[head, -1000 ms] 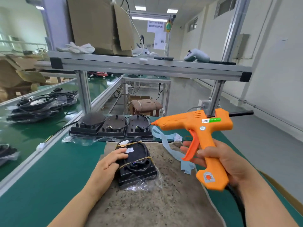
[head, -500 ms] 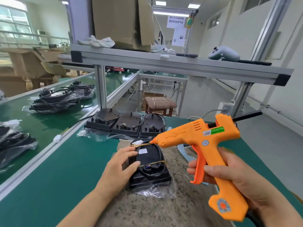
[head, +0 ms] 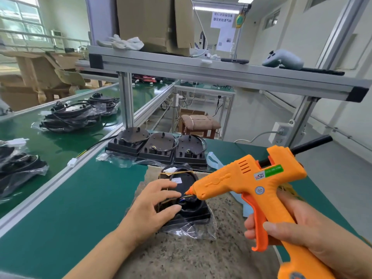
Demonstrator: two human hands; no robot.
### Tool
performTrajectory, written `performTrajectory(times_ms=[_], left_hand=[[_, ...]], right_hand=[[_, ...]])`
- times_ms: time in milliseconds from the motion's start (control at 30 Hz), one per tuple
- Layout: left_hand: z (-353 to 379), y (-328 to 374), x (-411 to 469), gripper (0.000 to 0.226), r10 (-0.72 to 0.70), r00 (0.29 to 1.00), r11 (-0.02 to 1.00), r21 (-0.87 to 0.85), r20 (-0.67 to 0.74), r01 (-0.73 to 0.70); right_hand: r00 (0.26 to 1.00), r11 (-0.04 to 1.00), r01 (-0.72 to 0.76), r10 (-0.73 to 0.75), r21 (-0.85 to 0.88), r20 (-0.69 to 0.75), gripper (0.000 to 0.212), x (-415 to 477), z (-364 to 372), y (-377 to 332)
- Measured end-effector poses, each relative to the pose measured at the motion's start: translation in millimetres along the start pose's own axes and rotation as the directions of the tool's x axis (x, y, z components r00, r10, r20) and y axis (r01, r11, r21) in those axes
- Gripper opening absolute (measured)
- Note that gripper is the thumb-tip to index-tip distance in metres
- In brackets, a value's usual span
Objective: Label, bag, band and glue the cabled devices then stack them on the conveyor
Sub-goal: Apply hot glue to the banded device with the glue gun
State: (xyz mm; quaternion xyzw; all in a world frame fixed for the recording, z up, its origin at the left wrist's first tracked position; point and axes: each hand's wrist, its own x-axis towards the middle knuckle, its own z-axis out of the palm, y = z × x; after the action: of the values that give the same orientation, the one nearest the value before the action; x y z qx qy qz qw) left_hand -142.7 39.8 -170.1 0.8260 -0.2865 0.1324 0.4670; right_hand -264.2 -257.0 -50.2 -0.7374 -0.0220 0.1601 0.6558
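While the left hand (head: 153, 204) rests on the bagged device (head: 189, 210), three more black devices (head: 159, 150) stand in a row just behind it, side by side, with cables looped on top. Behind them a metal post (head: 126, 101) carries an overhead shelf (head: 201, 73). It holds a cardboard box (head: 153, 21), white gloves (head: 124, 42) and a grey controller (head: 281, 59). Left of the worktop (head: 80, 202), the conveyor (head: 46, 146) carries piles of bagged devices (head: 74, 115).

Left hand: fingers spread, nearly straight, tips on the device's left side.

Right hand (head: 306, 238): fingers curled round the handle of the orange glue gun (head: 247, 178), by the trigger. Nozzle points down at the device's top near a yellow rubber band; contact cannot be told.

Device lies in its clear bag on a speckled mat (head: 181, 256), with a white label and white plug on top.

Edges: the mat's left edge is ragged. A broad stretch of green worktop lies between the mat and the conveyor's rail (head: 60, 178). The worktop's right edge runs close beside the right hand, with floor beyond.
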Motion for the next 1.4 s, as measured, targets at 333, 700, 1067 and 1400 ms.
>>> performTrajectory(times_ms=[333,700,1067,1400], left_hand=[[2,-1,-1,0.030,0.032,0.999,0.999,0.019,0.015,-0.033],[1,0,-1,0.034,0.033,0.999,0.999,0.018,-0.011,-0.033],[0,1,0,0.038,0.039,0.999,0.999,0.016,-0.020,-0.038],[0,2,-1,0.038,0.051,0.998,0.999,0.019,-0.027,-0.051]], right_hand=[[0.998,0.974,0.003,0.012,-0.226,0.066,0.079,-6,13,-18],[0.996,0.974,0.009,0.011,-0.226,0.089,0.069,1,15,-20],[0.990,0.979,0.101,-0.081,-0.175,0.116,0.055,8,18,-16],[0.994,0.977,0.097,-0.085,-0.192,0.072,0.059,14,14,-12]])
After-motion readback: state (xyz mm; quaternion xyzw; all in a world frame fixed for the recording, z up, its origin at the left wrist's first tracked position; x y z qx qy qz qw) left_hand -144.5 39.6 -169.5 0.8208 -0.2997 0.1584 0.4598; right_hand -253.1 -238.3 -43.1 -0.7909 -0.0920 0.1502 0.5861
